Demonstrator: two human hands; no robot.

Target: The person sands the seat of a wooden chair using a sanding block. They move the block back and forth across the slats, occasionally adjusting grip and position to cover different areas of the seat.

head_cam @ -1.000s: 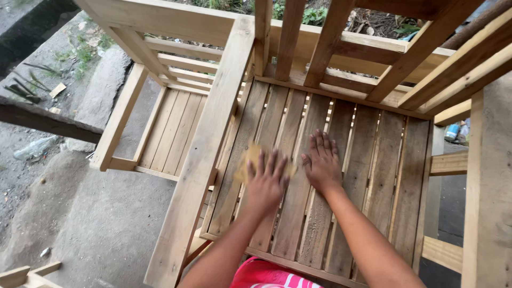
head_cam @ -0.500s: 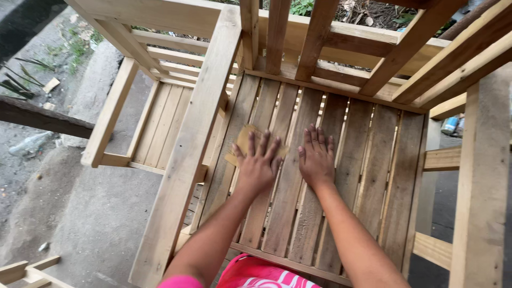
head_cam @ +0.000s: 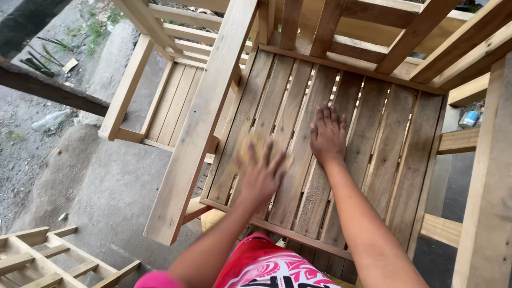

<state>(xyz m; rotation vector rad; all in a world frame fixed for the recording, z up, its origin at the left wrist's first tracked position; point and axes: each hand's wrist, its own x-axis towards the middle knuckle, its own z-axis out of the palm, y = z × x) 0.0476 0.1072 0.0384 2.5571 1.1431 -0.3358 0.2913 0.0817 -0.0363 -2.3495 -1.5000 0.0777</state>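
Sanding the slatted seat of a bare wooden chair, one hand working, one hand bracing.

Nearest at 6 o'clock, the left hand (head_cam: 260, 176) is pressing a tan sanding pad (head_cam: 250, 152) flat onto the seat slats (head_cam: 368, 160); its grip is loose, fingers spread over the pad rather than curled round it, and it's blurring, so it's probably rubbing. Just past it toward 1 o'clock, the right hand (head_cam: 327, 136) is lying palm-down and empty on the slats, likely steadying things. The armrest plank (head_cam: 205, 114) is running along at 10 o'clock, with a second chair (head_cam: 165, 101) beyond it on the concrete. Compared with half a second back, the left hand is sitting lower on the seat, nearer the front edge, and the right hand has hardly budged.
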